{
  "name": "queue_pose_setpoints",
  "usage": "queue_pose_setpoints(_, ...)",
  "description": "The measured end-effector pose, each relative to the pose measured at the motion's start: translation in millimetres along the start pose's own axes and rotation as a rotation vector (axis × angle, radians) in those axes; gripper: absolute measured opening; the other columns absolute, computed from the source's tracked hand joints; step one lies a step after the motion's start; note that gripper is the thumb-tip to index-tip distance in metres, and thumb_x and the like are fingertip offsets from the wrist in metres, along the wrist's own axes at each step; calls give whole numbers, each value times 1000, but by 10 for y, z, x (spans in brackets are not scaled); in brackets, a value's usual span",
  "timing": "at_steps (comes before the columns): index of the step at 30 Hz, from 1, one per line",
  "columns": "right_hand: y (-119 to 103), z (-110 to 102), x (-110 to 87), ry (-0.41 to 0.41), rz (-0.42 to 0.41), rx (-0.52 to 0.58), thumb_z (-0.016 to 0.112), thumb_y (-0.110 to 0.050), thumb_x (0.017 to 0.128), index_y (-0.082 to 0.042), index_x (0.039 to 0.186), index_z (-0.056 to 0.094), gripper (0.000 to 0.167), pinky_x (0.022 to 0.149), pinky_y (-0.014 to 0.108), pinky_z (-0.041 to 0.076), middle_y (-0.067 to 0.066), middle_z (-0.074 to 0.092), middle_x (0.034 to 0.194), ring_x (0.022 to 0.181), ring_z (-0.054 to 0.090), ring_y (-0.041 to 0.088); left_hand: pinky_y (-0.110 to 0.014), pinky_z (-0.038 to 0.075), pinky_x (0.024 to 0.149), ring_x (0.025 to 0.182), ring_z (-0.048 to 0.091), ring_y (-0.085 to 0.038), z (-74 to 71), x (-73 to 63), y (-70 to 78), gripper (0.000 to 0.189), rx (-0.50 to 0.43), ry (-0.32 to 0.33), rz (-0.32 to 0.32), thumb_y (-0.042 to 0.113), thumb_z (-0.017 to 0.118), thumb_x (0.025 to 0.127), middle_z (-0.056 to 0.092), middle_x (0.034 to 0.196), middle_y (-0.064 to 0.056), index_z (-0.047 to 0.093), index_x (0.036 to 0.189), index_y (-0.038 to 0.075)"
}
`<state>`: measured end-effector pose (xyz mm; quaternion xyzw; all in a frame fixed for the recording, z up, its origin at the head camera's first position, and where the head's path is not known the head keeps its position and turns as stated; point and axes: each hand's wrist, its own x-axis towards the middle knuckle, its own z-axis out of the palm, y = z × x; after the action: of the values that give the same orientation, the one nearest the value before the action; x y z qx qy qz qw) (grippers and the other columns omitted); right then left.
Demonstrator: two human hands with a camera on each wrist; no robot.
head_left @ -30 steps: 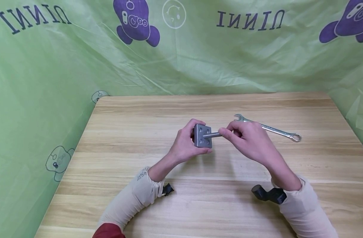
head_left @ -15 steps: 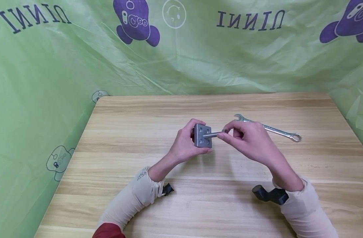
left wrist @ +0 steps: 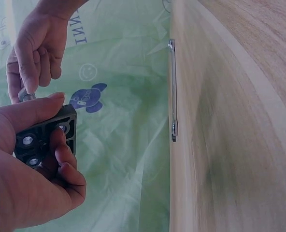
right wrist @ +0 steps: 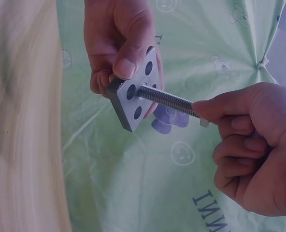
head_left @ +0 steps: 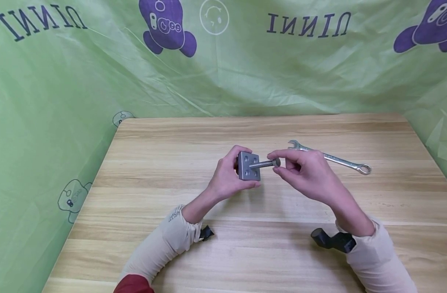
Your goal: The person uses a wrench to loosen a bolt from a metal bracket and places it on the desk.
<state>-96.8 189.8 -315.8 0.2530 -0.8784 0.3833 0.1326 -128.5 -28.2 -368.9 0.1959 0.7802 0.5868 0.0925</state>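
Observation:
My left hand [head_left: 226, 176] grips a square grey plate-like block [head_left: 249, 175] between its thumb and fingers. Several round holes mark the block's face [right wrist: 125, 107]; its dark, ribbed back [left wrist: 46, 133] with metal inserts shows in the left wrist view. A long threaded bolt [head_left: 262, 164] sticks out from the middle of that face, pointing right. At the bolt's hex-head end, the thumb and index finger of my right hand [head_left: 310, 174] pinch it, the other fingers curled in. Both hands are above the table. Where the bolt enters the block, its far end is hidden.
A combination wrench [head_left: 342, 161] lies on the wooden table [head_left: 164, 162] behind my right hand, which covers part of it. Green printed cloth [head_left: 238, 85] hangs behind the table and along its sides. A black camera mount [head_left: 333, 240] juts from my right wrist.
The right thumb and index finger have shifted round the bolt's end, so its head now shows between them. The left hand and block stay nearly still.

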Motion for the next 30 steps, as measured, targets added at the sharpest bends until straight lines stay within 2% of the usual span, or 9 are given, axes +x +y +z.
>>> queue_pose_setpoints(6,62,45,14,82,-183,-45,70,17,70,-12,92,78,37,51,13,29,-11,39,56,56,31,-3,-25,55,77,91,69,-22,0,-4,-1,75,-15,-4,9,-1,90,64,69,118,-18,51,128,7)
queue_pose_setpoints(9,78,41,13,70,-208,-53,74,13,69,-11,96,76,36,51,13,29,-12,39,55,55,31,-4,-26,55,77,91,69,-23,1,-6,4,75,-9,-6,6,-1,90,64,69,118,-18,51,128,7)
queue_pose_setpoints(12,68,13,4,28,-130,-40,83,1,70,-9,105,72,38,51,14,31,-12,38,56,54,32,-4,-26,55,77,91,69,-23,1,-4,3,75,-1,-8,-3,-1,90,64,69,118,-18,51,128,8)
queue_pose_setpoints(15,37,-17,8,-8,29,-54,85,-14,77,-10,106,70,33,50,18,32,-11,38,56,51,33,-2,-25,55,77,91,69,-23,-1,-5,7,75,0,-8,-11,-1,90,64,69,118,-17,51,128,8)
queue_pose_setpoints(18,13,-39,23,-60,191,-109,74,-28,91,-13,91,70,15,49,23,32,-8,40,55,50,36,4,-25,55,77,90,69,-22,-2,-7,13,75,1,-5,-13,-1,90,64,69,118,-17,51,128,8)
queue_pose_setpoints(21,4,-57,32,-153,299,-160,55,-42,101,-17,77,69,37,52,26,33,-6,44,55,54,40,9,-26,55,76,90,69,-22,-1,-7,14,75,5,-3,-16,0,90,64,69,117,-17,51,128,8)
queue_pose_setpoints(25,2,-47,42,-228,354,-161,45,-50,104,-17,70,68,53,56,28,35,-6,44,53,58,44,13,-26,55,77,91,69,-22,-1,-7,15,75,6,-7,-16,-1,90,64,69,117,-17,51,128,7)
queue_pose_setpoints(30,1,-7,47,-200,350,-134,53,-46,101,-16,64,63,48,52,28,33,-6,39,51,53,41,13,-26,54,76,90,68,-22,0,-5,17,75,14,-17,-14,-1,90,65,69,116,-17,50,128,7)
